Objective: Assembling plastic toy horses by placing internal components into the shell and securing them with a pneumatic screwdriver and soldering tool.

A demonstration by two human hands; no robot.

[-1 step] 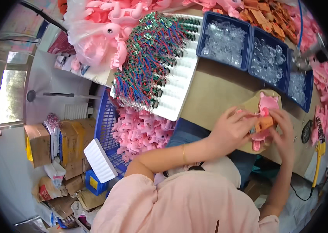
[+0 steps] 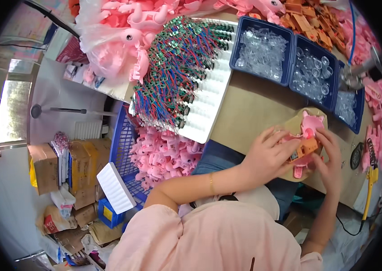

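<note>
A pink plastic toy animal half [image 2: 313, 121] lies on a tan rounded pad at the bench's near edge, right of centre. An orange plastic box [image 2: 307, 148] sits over its middle, covering part of the toy's inside. My left hand [image 2: 270, 151] is closed on the box from the left, fingertips near a thin pinkish strand or part. From the right, my right hand [image 2: 331, 158] grips the pink toy half, index finger by its small round pink part and thumb beside the box. The exact fingertip contacts are partly hidden.
A white ridged foam tray [image 2: 206, 97] carries many wired green circuit boards [image 2: 173, 67]. Blue bins [image 2: 285, 81] hold clear plastic parts. Orange boxes [image 2: 308, 22] pile up behind. Pink toy parts fill a blue basket [image 2: 121, 144]. A yellow-handled tool [image 2: 371, 180] hangs at right.
The view has shifted slightly. My left fingers have moved a little over the orange box, which is tilted slightly differently; both hands stay at the toy.
</note>
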